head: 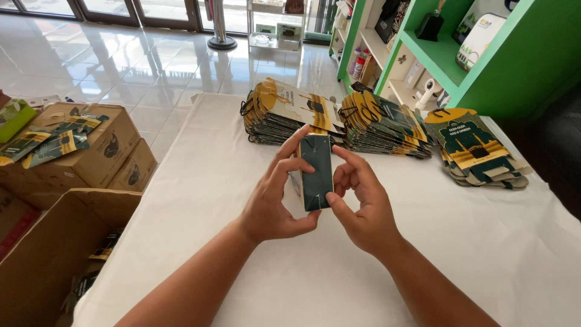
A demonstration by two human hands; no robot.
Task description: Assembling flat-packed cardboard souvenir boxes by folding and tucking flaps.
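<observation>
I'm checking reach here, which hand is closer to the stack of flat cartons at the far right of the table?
Right. The right hand grips the small dark green box on the side facing the right-hand stack of flat cartons; the left hand holds the box's opposite side, farther away.

Bright daylight enters through the glass doors at the far end of the room and lays broad white glare on the tiled floor just in front of them, washing out the tile joints. The white desk is evenly lit, nearly overexposed beside the hands. Soft, faint shadows lie under the left hand and right hand. The view is sharp at centre; the wide lens bends the green shelf and floor lines toward the edges.
</observation>
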